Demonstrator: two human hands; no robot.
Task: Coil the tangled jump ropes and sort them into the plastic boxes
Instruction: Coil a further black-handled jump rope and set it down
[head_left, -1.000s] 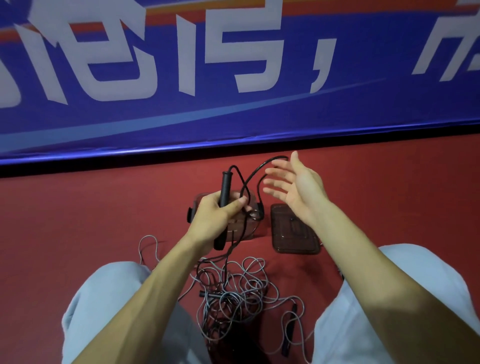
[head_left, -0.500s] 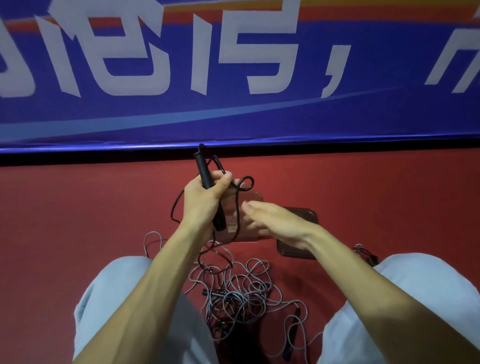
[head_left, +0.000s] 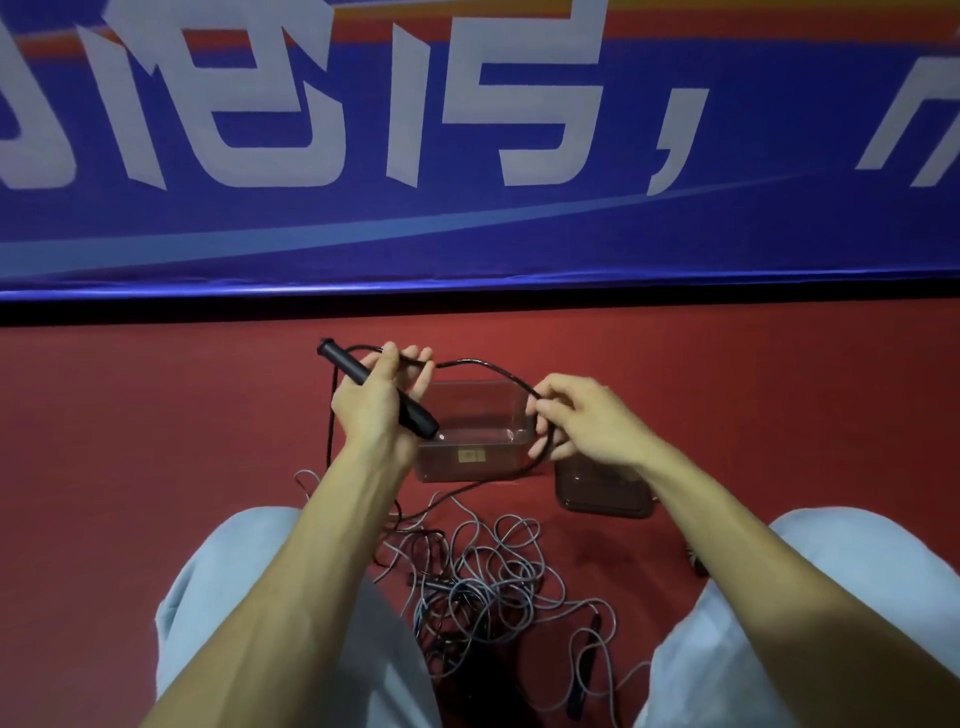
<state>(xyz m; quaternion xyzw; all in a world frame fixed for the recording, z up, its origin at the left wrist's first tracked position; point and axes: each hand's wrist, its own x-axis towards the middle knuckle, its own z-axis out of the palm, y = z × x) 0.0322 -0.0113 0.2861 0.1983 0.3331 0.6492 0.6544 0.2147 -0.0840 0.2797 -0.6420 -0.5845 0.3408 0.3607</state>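
My left hand (head_left: 376, 400) grips a black jump-rope handle (head_left: 348, 366) that points up and left. Its black cord (head_left: 483, 364) arcs rightward over the clear plastic box (head_left: 511, 410) to my right hand (head_left: 582, 421), which pinches it. From there the cord drops in front of the box toward the tangled pile of grey and black ropes (head_left: 478, 587) lying between my knees. A second, darker plastic box (head_left: 602, 493) sits on the floor under my right wrist, partly hidden.
Red floor (head_left: 156, 441) runs left and right of the boxes. A blue banner wall (head_left: 467, 234) stands close behind them. Another black handle (head_left: 584, 660) lies beside my right knee. My legs in light trousers (head_left: 234, 597) flank the pile.
My right hand moved right and took hold of the cord, stretching a loop out from the handle. My left hand tilted the handle further left. The clear box is now uncovered.
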